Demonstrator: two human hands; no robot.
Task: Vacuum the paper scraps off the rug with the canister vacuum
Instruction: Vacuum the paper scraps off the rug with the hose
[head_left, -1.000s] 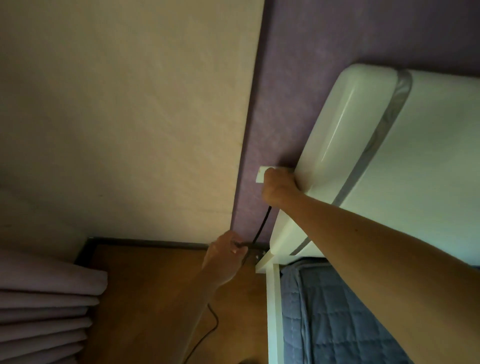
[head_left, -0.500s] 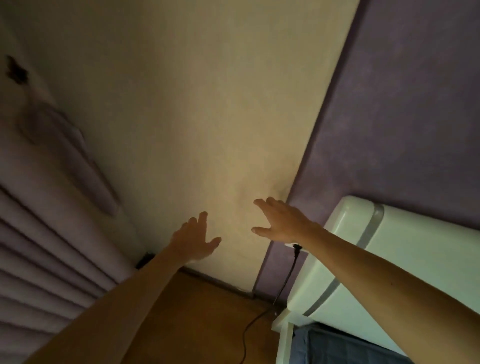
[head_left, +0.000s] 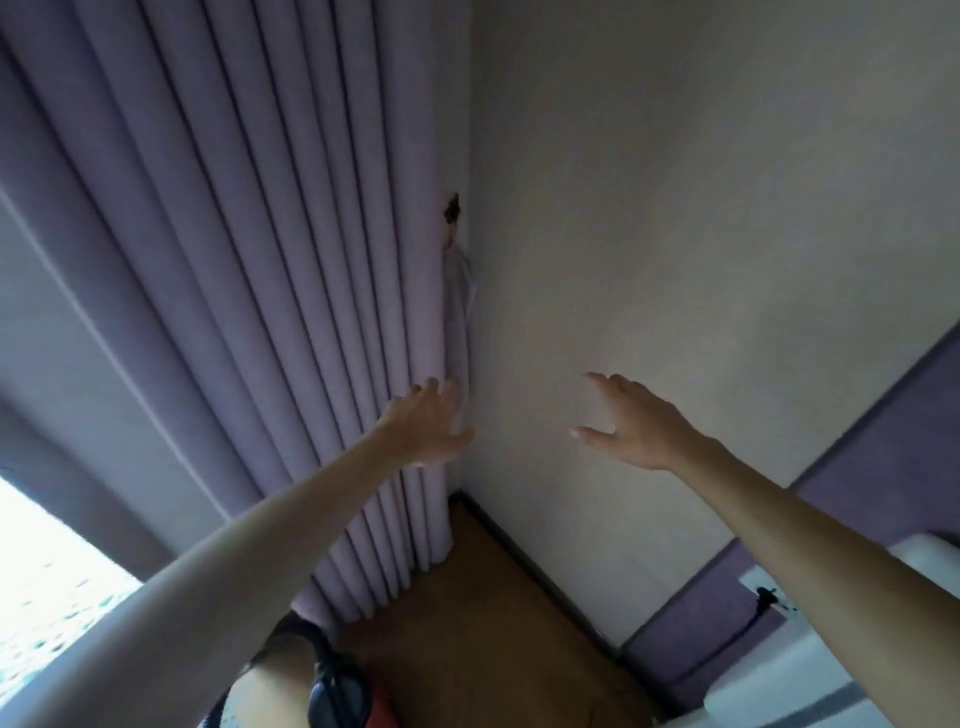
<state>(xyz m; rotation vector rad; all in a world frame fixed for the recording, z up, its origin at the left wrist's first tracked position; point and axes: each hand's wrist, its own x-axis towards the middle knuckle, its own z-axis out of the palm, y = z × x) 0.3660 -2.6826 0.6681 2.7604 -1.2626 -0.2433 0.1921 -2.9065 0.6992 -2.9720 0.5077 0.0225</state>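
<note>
Both my hands are raised in front of the room corner with nothing in them. My left hand (head_left: 426, 421) is spread open against the edge of the purple curtain (head_left: 249, 291). My right hand (head_left: 636, 423) hovers open before the beige wall. At the lower right a black plug (head_left: 767, 596) sits in a white wall socket (head_left: 752, 581), its cord dropping behind my right forearm. A black and red object (head_left: 337, 693), which looks like the canister vacuum, shows at the bottom edge. No rug or paper scraps are in view.
The pleated curtain hangs to the wooden floor (head_left: 483, 587) on the left. A bright window (head_left: 41, 582) is at the lower left. A white bed headboard (head_left: 810, 675) stands against the purple wall panel (head_left: 717, 597) at the lower right.
My right hand let go of the plug and my left hand let go of the cord. Both hands opened and rose, and the view swung left from the headboard to the curtain corner.
</note>
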